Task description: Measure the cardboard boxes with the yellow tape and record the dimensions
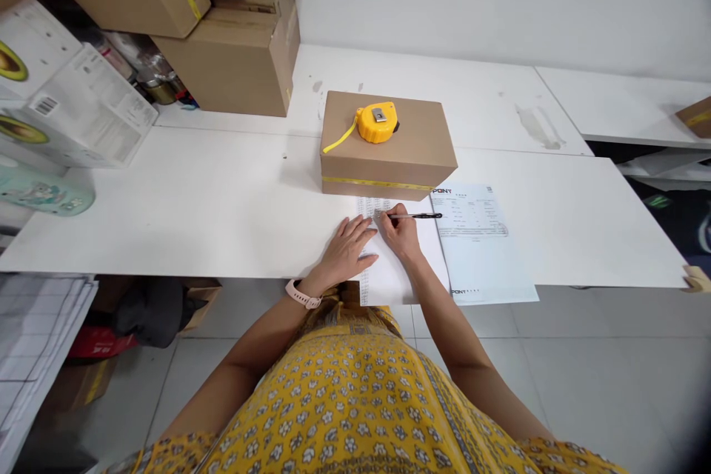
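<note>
My right hand (401,233) is closed around a black pen (418,216), its tip on a white printed sheet (389,274) at the near edge of the white table (194,207). My left hand (349,244) lies flat with fingers spread on the same sheet, holding it down; a pink watch is on that wrist. Just beyond the hands stands a small brown cardboard box (389,155) with a yellow tape measure (378,123) on top. A second printed form (483,244) lies right of the sheet.
Large cardboard boxes (238,52) are stacked at the back left against the wall. White product cartons (72,104) and a mint-green item (44,196) sit at the left. Another box (694,117) rests on a far right table. Clutter lies under the table.
</note>
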`<move>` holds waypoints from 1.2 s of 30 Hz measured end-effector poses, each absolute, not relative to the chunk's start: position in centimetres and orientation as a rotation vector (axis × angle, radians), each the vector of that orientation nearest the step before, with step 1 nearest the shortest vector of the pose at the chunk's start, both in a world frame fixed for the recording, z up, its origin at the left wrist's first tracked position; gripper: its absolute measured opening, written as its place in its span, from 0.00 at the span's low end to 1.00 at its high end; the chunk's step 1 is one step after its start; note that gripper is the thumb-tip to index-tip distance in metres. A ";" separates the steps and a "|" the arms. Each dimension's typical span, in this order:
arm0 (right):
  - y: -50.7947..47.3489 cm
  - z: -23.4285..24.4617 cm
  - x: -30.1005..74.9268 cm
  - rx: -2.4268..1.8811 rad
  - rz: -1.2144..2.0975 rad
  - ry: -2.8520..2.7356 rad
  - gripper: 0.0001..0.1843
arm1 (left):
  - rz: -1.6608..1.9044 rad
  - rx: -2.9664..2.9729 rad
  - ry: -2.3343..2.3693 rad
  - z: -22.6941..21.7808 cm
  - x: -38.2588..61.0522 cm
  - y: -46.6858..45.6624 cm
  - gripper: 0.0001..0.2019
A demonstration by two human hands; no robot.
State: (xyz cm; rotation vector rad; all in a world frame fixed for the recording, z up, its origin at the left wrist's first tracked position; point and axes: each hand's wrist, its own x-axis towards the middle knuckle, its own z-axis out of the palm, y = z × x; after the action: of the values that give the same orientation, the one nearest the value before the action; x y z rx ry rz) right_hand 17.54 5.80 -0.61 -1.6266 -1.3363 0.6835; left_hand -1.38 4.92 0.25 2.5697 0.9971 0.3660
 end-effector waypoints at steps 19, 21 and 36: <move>5.8 -0.7 17.6 -1.609 0.693 -1.315 0.14 | 0.338 2.558 1.001 0.6 -1.5 4.9 0.26; 5.8 -0.7 17.6 -1.614 0.690 -1.314 0.13 | 0.325 2.556 1.007 0.8 -1.5 4.9 0.26; 5.7 -0.3 17.5 -1.624 0.711 -1.290 0.14 | 0.358 2.545 0.993 0.6 -1.5 4.9 0.25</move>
State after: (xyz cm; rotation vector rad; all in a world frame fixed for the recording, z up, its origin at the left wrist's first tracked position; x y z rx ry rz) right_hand 17.47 5.72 -0.27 -1.6237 -1.2895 0.7107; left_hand -1.55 4.92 0.57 2.5446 0.9928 0.3578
